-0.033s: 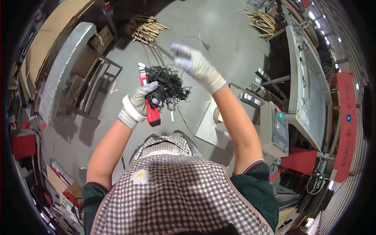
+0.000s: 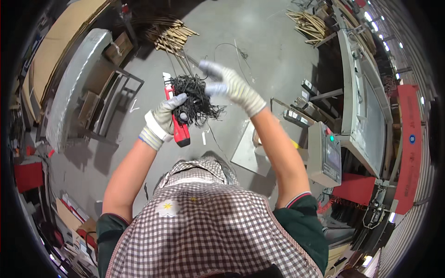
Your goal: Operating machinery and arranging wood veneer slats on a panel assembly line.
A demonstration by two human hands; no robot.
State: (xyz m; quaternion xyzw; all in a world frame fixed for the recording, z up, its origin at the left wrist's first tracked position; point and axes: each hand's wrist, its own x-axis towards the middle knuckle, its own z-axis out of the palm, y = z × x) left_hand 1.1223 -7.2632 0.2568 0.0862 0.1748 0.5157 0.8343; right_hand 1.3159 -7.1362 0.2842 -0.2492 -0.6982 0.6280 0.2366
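My left hand (image 2: 168,113), in a pale striped glove, is closed around a red utility knife (image 2: 181,134) and a tangled bundle of thin black strips (image 2: 197,99). The knife's pale blade end points away from me, past the thumb. The strips fan out to the right of that hand. My right hand (image 2: 232,88), gloved too, is at the bundle's right side with its fingers apart. Its lower fingertips overlap the edge of the strips; whether they touch cannot be made out.
Wooden sticks (image 2: 174,37) lie in a pile far ahead, and another stick pile (image 2: 308,25) is at far right. A wrapped slab (image 2: 76,88) stands left by a metal frame (image 2: 123,85). To the right are a control box (image 2: 320,153) and a grey machine table (image 2: 366,125).
My right hand has moved slightly left and down, its fingers closer to the strips. The left hand keeps its hold, with the knife and bundle raised a little.
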